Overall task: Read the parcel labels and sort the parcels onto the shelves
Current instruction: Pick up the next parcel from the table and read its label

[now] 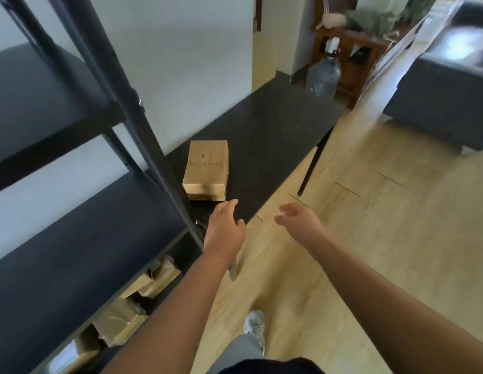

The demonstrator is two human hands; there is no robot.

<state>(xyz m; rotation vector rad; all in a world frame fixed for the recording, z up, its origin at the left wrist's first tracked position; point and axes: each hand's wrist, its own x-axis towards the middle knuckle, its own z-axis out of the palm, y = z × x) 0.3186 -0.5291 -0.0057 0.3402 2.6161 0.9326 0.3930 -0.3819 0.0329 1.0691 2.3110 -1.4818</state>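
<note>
A brown cardboard parcel (206, 170) wrapped in tape lies on a low black table (275, 130) beside the wall. My left hand (225, 228) is stretched out just short of the parcel's near end, fingers apart and empty. My right hand (297, 218) hovers to the right of it over the floor, also open and empty. A black shelf unit (73, 252) with dark boards fills the left side. Several brown parcels (121, 319) lie on its lowest level. No label is readable on the parcel.
A black upright post (143, 130) of the shelf unit stands close to the parcel's left. A large water bottle (322, 76) and a wooden cabinet (351, 58) stand at the table's far end. A grey sofa (445, 103) is at right. Wooden floor lies between.
</note>
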